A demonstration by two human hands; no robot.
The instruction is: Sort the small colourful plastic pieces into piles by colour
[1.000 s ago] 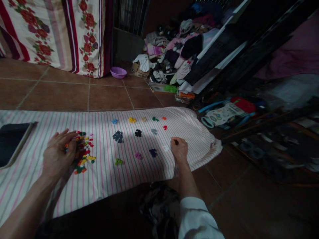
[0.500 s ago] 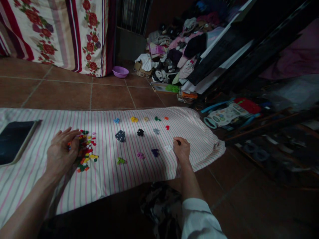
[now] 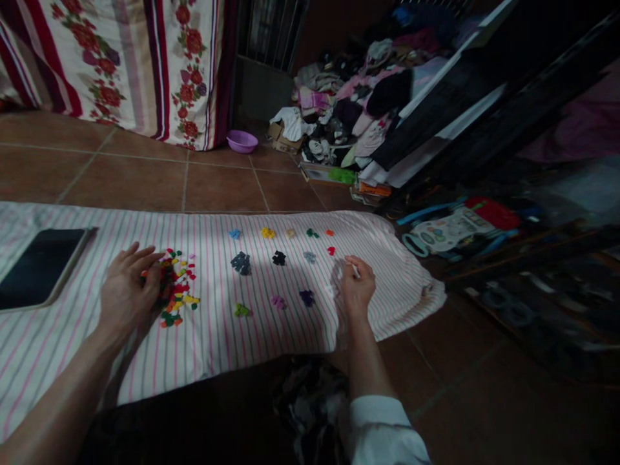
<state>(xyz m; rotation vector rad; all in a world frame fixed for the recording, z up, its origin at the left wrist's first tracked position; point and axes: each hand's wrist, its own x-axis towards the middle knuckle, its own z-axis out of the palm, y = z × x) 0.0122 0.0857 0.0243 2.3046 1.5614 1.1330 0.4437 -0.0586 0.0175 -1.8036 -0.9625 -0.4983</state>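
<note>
My left hand (image 3: 130, 284) rests at the left edge of a mixed pile of small coloured pieces (image 3: 181, 284), its fingers spread above the thumb. A few pieces show under the fingers; its palm is hidden. My right hand (image 3: 358, 287) is closed, thumb against fingers, with a small white piece (image 3: 356, 272) showing between them. Just left of that hand lie white pieces (image 3: 332, 290), partly in shadow. Between my hands sit small single-colour heaps, among them dark grey (image 3: 241, 263), black (image 3: 278, 258), light grey (image 3: 309, 258), navy (image 3: 307, 298), pink (image 3: 278, 301) and lime green (image 3: 241, 310).
A striped cloth (image 3: 213, 349) covers the surface. A tablet (image 3: 41, 268) lies at the left. Farther back are yellow pieces (image 3: 267, 233) and red pieces (image 3: 331, 250). Beyond, on the tiled floor, stand a purple basin (image 3: 242, 141) and a heap of clothes (image 3: 349, 106).
My right hand has lifted slightly and turned, and a white piece now shows in its fingers. My left hand stays by the mixed pile. The whole view has shifted a little.
</note>
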